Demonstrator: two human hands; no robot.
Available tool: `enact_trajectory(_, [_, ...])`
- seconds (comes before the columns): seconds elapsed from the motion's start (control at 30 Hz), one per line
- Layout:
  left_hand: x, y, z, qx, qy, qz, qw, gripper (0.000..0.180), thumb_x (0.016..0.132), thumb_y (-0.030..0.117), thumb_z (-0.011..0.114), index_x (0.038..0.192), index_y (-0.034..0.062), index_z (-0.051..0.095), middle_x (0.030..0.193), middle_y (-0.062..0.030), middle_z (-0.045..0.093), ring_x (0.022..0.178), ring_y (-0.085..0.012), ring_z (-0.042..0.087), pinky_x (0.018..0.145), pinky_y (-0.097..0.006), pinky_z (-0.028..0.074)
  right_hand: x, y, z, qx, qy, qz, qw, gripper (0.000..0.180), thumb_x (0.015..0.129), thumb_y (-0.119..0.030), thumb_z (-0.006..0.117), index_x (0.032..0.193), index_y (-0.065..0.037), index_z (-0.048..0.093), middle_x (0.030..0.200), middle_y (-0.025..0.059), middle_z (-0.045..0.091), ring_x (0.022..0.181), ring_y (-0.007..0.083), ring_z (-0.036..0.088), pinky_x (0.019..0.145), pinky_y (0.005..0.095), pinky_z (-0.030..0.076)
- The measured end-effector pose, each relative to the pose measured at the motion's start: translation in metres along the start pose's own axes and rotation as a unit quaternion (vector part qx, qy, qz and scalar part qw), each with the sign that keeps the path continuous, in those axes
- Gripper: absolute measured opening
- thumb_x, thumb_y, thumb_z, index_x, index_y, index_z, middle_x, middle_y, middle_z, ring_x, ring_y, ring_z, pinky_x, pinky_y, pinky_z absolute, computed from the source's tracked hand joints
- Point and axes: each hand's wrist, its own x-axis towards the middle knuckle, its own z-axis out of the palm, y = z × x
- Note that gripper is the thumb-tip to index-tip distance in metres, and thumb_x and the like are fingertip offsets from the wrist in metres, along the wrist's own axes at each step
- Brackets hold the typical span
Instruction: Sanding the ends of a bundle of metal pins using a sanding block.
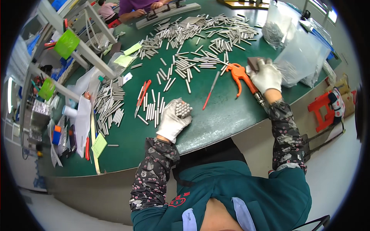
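Worn are white gloves (171, 125), 2 floral oversleeves (152, 175), a teal top (235, 186).

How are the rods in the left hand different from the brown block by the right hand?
The rods are many thin pieces; the block is one chunky piece. The rods look silvery; the block looks brown. The left hand grips the rods; the right hand is at the block. Each has a gloved hand by it.

A workshop: metal rods (208, 66) strew the green workbench (223, 117).
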Motion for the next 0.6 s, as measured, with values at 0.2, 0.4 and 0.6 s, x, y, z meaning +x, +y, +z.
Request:
enact_trajectory(0.2, [0.0, -0.011, -0.003, 0.037, 0.008, 0.018, 0.999, 0.04, 0.056, 0.005, 0.07, 0.092, -0.0009, 0.053, 0.086, -0.0094, 0.057, 0.078, -0.021, 0.058, 0.075, -0.028, 0.047, -0.047, -0.054, -0.035, 0.197, 0.079, -0.324, 0.922, 0.044, 0.065, -0.024, 0.062, 0.104, -0.007, 0.056, 0.114, 0.0185, 0.048, 0.095, 0.0325, 0.053, 0.08, 0.0422, 0.044])
enact_trajectory(0.4, [-0.004, -0.006, -0.004, -0.008, -0.02, 0.049, 0.999, 0.041, 0.057, -0.002, 0.067, 0.094, -0.0004, 0.049, 0.08, -0.0052, 0.052, 0.07, -0.0135, 0.055, 0.067, -0.024, 0.046, 0.009, -0.004, 0.013, 0.009, 0.126, -0.066, 0.99, 0.056, 0.066, -0.03, 0.061, 0.117, -0.008, 0.05, 0.125, 0.019, 0.039, 0.112, 0.0318, 0.042, 0.086, 0.0413, 0.039])
enact_trajectory(0.6, [-0.015, -0.004, -0.006, -0.101, 0.018, 0.055, 0.993, 0.051, 0.065, -0.008, 0.063, 0.111, 0.0044, 0.044, 0.088, -0.0001, 0.051, 0.078, -0.0078, 0.055, 0.072, -0.02, 0.047, -0.032, -0.015, -0.01, 0.086, -0.013, -0.105, 0.991, 0.039, 0.071, -0.033, 0.062, 0.098, -0.006, 0.057, 0.092, 0.014, 0.058, 0.084, 0.03, 0.057, 0.074, 0.0388, 0.044])
